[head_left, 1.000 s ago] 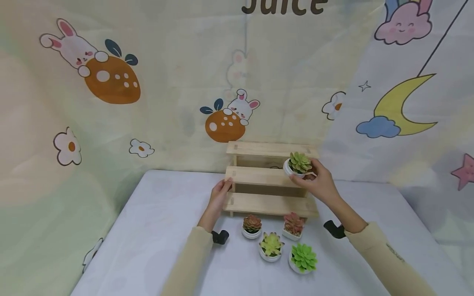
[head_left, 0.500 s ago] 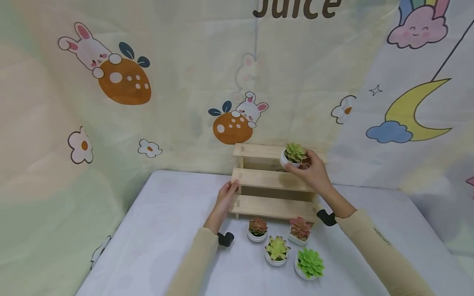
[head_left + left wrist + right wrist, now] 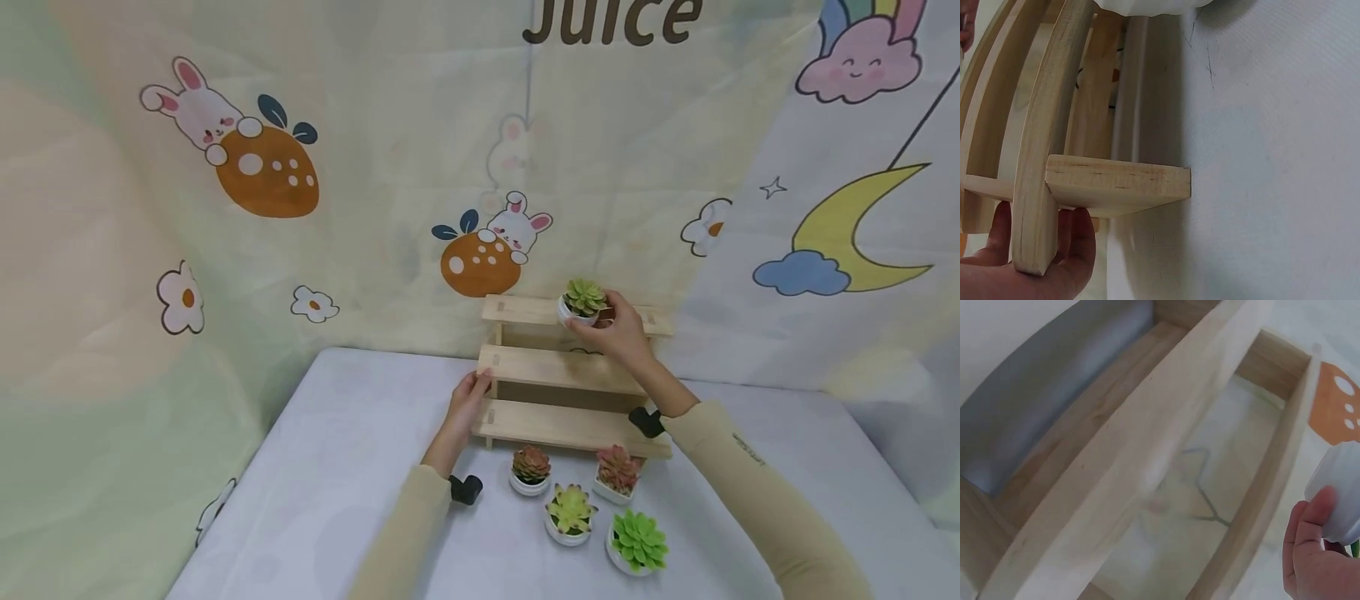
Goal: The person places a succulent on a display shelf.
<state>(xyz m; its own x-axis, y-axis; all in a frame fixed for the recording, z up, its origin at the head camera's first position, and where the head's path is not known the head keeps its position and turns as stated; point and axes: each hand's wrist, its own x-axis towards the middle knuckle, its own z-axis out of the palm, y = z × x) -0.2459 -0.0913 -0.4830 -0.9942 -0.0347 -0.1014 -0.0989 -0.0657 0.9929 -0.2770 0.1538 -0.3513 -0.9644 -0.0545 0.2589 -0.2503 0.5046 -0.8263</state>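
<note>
A green potted succulent (image 3: 584,298) in a white round pot is pinched in my right hand (image 3: 626,335), close over the top tier of a three-tier wooden shelf (image 3: 558,367). In the right wrist view, thumb and fingers hold the white pot (image 3: 1340,490) at the right edge. My left hand (image 3: 466,408) grips the left end of the middle tier. In the left wrist view, fingers (image 3: 1082,240) and thumb wrap round the end of that wooden plank (image 3: 1038,187).
In front of the shelf stand several potted succulents: a brownish-red one (image 3: 531,465), a pink-red one (image 3: 618,470) in a square pot, a yellow-green one (image 3: 571,510) and a bright green one (image 3: 638,542). The white table (image 3: 337,475) meets a printed backdrop (image 3: 375,275) behind the shelf.
My right hand has carried the potted succulent up and left, from beside the middle tier to over the top tier. The left hand keeps its grip. The head view has shifted slightly.
</note>
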